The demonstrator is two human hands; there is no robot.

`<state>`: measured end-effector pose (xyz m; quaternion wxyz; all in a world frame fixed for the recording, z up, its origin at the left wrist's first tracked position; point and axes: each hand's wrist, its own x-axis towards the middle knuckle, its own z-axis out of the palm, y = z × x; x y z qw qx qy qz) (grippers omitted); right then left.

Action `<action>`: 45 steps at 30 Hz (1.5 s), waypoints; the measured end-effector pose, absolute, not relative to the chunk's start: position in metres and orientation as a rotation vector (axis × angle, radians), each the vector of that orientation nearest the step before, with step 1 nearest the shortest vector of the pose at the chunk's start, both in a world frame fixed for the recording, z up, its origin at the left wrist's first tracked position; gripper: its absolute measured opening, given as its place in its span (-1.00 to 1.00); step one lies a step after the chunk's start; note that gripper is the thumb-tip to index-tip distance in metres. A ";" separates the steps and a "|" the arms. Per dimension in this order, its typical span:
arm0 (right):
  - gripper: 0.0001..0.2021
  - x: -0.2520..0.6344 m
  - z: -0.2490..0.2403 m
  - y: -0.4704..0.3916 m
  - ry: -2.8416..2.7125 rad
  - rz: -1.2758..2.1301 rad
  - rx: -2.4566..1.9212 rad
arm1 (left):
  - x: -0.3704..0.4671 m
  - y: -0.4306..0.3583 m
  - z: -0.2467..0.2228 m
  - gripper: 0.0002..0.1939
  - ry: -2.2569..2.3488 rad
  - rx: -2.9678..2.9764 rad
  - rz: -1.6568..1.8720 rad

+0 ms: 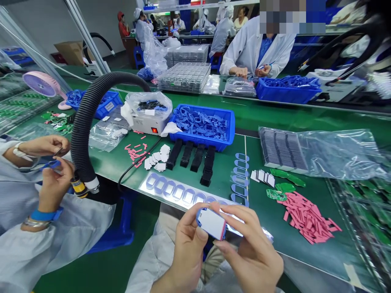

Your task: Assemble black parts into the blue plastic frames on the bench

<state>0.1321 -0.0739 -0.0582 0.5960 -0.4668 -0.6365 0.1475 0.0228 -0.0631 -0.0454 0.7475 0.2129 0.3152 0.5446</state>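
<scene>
Between my two hands is a small blue plastic frame with a white panel (211, 223) in it and a pink strip along one edge. My left hand (191, 240) grips its left side, the thumb on the white face. At its right side, my right hand (247, 244) has fingertips closed on the frame's edge. Just beyond my hands, a sheet of blue oval frame stickers (171, 189) lies along the table edge. More oval frames (240, 179) form a column to the right. Pink strips (308, 215) and white panels (262, 178) lie further right.
A blue bin (201, 126) of blue plastic parts stands ahead, with black strips (207, 165) before it. A black flexible hose (82, 122) arches at left. A co-worker's hands (51, 175) work beside it. Bagged grey panels (284, 148) and green circuit boards (285, 187) lie right.
</scene>
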 end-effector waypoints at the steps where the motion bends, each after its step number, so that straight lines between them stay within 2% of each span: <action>1: -0.72 0.132 -0.058 -0.073 -1.479 0.359 -1.079 | 0.023 -0.064 -0.047 -0.61 0.703 0.472 1.200; 5: -0.72 0.136 -0.059 -0.070 -1.502 0.332 -1.049 | 0.026 -0.067 -0.056 -0.59 0.755 0.498 1.243; 8: -0.69 0.142 -0.060 -0.071 -1.566 0.173 -1.044 | 0.023 -0.067 -0.061 -0.60 0.799 0.606 1.294; 14: -0.75 0.156 -0.056 -0.071 -1.775 0.025 -1.071 | -0.015 -0.052 -0.060 -0.61 0.904 1.230 1.308; 16: -0.78 0.157 -0.056 -0.070 -1.785 0.033 -1.066 | -0.026 -0.043 -0.051 -0.66 0.906 1.381 1.169; 20: -0.84 0.155 -0.055 -0.069 -1.789 0.027 -1.051 | -0.035 -0.026 -0.025 -0.66 0.708 1.523 0.649; 24: -0.84 0.156 -0.054 -0.070 -1.791 0.031 -1.055 | -0.034 -0.018 -0.012 -0.68 0.672 1.591 0.538; 30: -0.84 0.159 -0.055 -0.071 -1.829 0.020 -1.062 | -0.031 -0.021 -0.016 -0.68 0.731 1.383 0.686; 35: -0.75 0.166 -0.061 -0.076 -1.843 0.114 -1.160 | -0.027 -0.029 -0.032 -0.77 0.809 1.431 0.636; 37: -0.71 0.172 -0.065 -0.080 -1.793 0.170 -1.200 | -0.023 -0.035 -0.041 -0.81 0.865 1.219 0.683; 41: -0.71 0.194 -0.073 -0.087 -1.671 0.159 -1.337 | -0.016 -0.049 -0.059 -0.68 0.865 0.645 0.691; 45: -0.67 0.219 -0.085 -0.096 -1.835 0.045 -1.463 | -0.013 -0.061 -0.075 -0.68 0.844 0.302 0.683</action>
